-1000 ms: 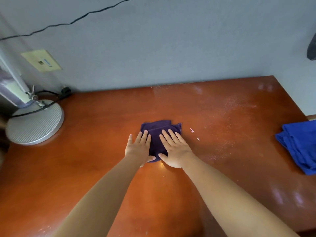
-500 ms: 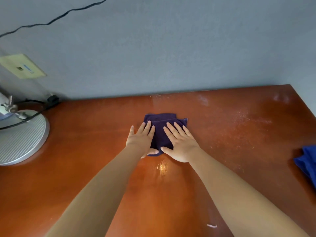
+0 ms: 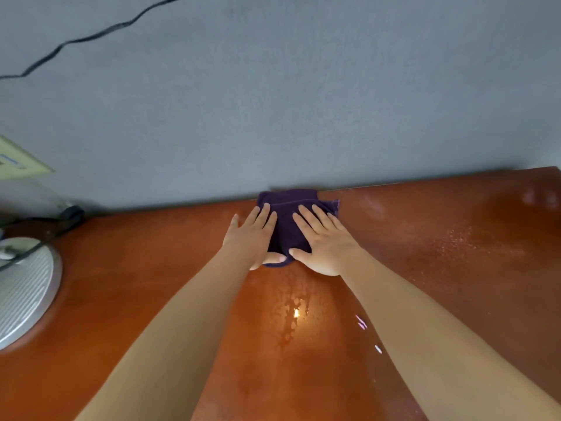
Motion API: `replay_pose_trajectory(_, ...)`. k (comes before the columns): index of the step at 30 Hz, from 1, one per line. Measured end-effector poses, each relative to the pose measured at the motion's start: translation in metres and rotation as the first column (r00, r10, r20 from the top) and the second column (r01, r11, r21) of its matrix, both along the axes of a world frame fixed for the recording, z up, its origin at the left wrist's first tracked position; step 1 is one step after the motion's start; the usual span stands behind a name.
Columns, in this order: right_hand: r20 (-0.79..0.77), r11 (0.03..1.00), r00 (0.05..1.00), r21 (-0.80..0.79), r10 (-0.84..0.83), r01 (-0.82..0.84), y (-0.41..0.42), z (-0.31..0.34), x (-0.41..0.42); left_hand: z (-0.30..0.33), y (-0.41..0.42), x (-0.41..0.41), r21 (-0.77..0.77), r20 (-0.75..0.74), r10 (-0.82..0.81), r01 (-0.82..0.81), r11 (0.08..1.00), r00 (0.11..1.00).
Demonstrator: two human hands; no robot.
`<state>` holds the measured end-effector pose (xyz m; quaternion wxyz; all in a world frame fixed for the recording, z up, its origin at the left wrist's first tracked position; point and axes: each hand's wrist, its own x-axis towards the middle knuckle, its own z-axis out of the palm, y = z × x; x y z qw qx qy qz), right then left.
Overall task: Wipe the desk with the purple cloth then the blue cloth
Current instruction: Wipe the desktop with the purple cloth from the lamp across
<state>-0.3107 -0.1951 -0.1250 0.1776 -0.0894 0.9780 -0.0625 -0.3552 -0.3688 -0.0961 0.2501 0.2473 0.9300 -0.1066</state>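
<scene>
The counter (image 3: 455, 299) is a broad sheet of glossy reddish-brown wood, filling the lower half of the view and running back to a grey-blue wall (image 3: 303, 101). Its far edge meets that wall; its right far corner shows at the upper right. To the right of the hands the surface lies open and is dusted with pale specks. Between the two forearms the wood shines wet, with beaded droplets catching a glare. To the left there is open wood up to a round grey ribbed base (image 3: 24, 290) at the left border, with a dark cable (image 3: 39, 229) trailing over it.

The purple cloth (image 3: 287, 226) is dark, folded into a rough square with a layered upper edge, and lies flat on the counter with its far edge touching the wall line, roughly mid-width.

The left hand (image 3: 253, 238) presses flat on the cloth's left part, fingers straight and together, thumb lying along the near edge. The right hand (image 3: 326, 241) presses flat on its right part, fingers spread slightly and straight. Neither grip curls round the cloth; both lie open-palmed on top.
</scene>
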Motion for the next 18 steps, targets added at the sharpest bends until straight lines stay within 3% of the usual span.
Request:
replay_pose_trajectory(7, 0.032, 0.999, 0.999, -0.027, -0.044, 0.045, -0.014, 0.006, 0.024, 0.006, 0.003, 0.029, 0.009, 0.028, 0.067, -0.067, 0.998, 0.997)
replay_pose_trajectory(18, 0.113, 1.0, 0.994, -0.028, -0.008, 0.012, -0.034, 0.011, 0.097, 0.006, -0.025, 0.105, -0.041, 0.051, 0.046, -0.044, 0.998, 0.998)
